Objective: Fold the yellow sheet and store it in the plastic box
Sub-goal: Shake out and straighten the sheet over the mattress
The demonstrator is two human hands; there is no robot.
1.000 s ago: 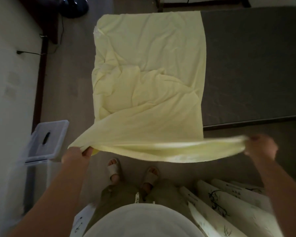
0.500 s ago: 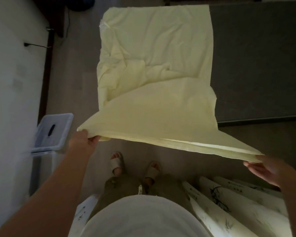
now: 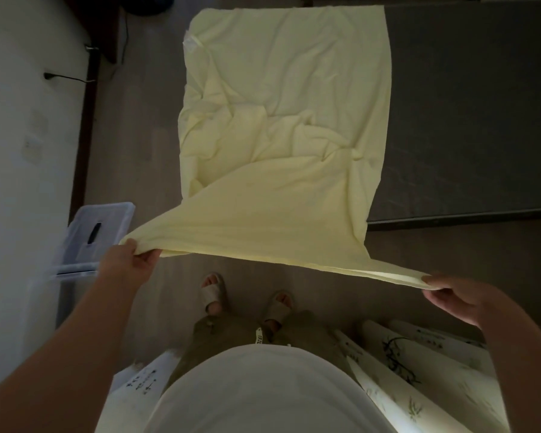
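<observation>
The yellow sheet [image 3: 281, 114] lies doubled over on the left part of a dark grey bed [image 3: 469, 114], wrinkled in its middle. Its near edge is lifted off the bed and stretched taut between my hands above the floor. My left hand [image 3: 128, 264] pinches the left corner. My right hand [image 3: 456, 295] pinches the right corner, lower and nearer to me. The plastic box [image 3: 72, 282] stands on the floor at the left by the wall, with its clear lid [image 3: 97, 235] tipped up behind my left hand.
A white wall [image 3: 22, 151] runs along the left with a dark baseboard and a cable. Wooden floor lies between wall and bed. My feet in sandals [image 3: 244, 295] stand in front of the bed. Printed white rolls [image 3: 419, 370] lie at the lower right.
Both hands have drawn the near edge back toward me, pulling more sheet off the bed. My right hand dropped lower and to the right, so the held edge now slopes down to the right.
</observation>
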